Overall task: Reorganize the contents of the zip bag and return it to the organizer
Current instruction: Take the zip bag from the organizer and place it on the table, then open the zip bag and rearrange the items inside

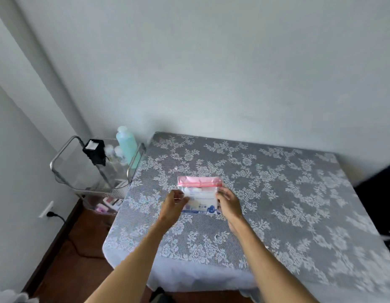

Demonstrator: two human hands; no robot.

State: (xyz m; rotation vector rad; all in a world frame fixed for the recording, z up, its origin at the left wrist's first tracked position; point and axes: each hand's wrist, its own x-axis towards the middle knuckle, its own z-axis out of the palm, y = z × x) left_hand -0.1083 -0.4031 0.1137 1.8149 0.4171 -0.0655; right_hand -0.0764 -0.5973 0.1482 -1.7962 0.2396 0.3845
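Zip bag (200, 194): clear plastic, pink-red zip strip along its far edge, sitting roughly mid-bench on the lace cloth, a bit toward the near-left side. Contents: white packets with blue print at the bag's near edge, something pale pink up by the strip; print too blurred to read. Left hand (173, 205) pinches the bag's left edge, thumb and fingers closed on the plastic. Right hand (228, 203) grips the bag's right edge the same way, fingers curled over the side. Hands are apart, one per side, bag stretched between them. Can't tell if the bag lies flat on the cloth or is lifted slightly off it. Can't tell if the zip is sealed. Bench (277, 193) is covered in a grey cloth with a white floral lace pattern; far edge butts against the wall. Left of the bag, just off the bench's left edge: a clear organizer cart (97, 169) with chrome tube frame. Its top tier holds a tall mint-green bottle (126, 145), a few small clear bottles and a black box (94, 150) with white stuff in it. Lower tier shows pink and white packages, blurred. Further left of the bag, low on the side wall: a wall socket (46, 209) with a black plug and cord running down to the dark wood floor.
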